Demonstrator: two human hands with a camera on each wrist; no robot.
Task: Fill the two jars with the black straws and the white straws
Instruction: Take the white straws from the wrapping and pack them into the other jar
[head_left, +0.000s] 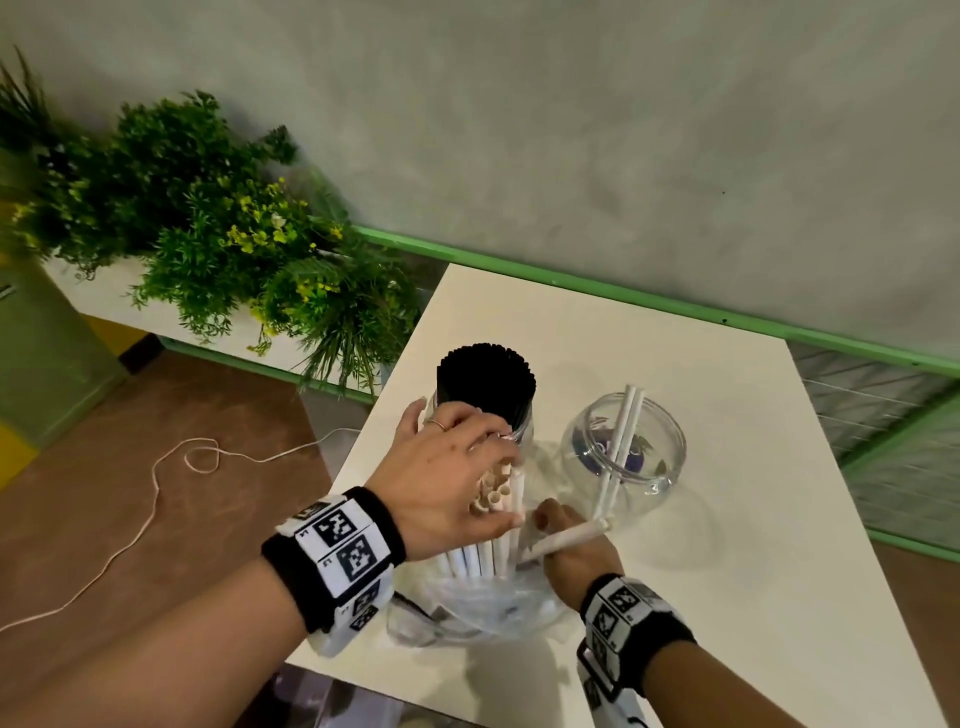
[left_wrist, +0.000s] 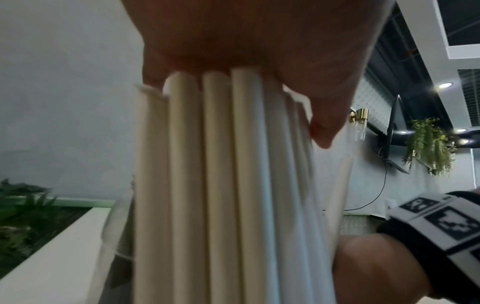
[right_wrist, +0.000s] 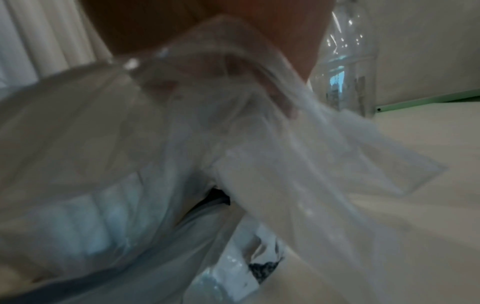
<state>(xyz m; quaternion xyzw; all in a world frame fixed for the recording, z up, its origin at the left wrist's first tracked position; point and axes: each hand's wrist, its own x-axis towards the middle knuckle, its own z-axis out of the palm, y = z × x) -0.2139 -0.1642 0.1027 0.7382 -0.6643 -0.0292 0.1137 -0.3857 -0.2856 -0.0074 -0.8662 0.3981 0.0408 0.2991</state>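
On the white table (head_left: 701, 545) a glass jar (head_left: 522, 431) stands packed with black straws (head_left: 485, 382). To its right a round clear jar (head_left: 657, 457) holds two white straws (head_left: 626, 431) leaning on its rim. My left hand (head_left: 467, 483) grips an upright bundle of white straws (head_left: 493, 540), whose lower ends stand in a clear plastic bag (head_left: 483, 608). The left wrist view shows this bundle (left_wrist: 221, 185) under my palm. My right hand (head_left: 566, 545) pinches the bag's edge (right_wrist: 298, 133), and one white straw (head_left: 571, 535) lies across its knuckles.
Green plants (head_left: 223, 244) in a white planter stand left of the table. A pale cord (head_left: 156, 499) trails over the brown floor. A grey wall with a green rail (head_left: 623, 296) runs behind the table. The table's near edge sits just under my wrists.
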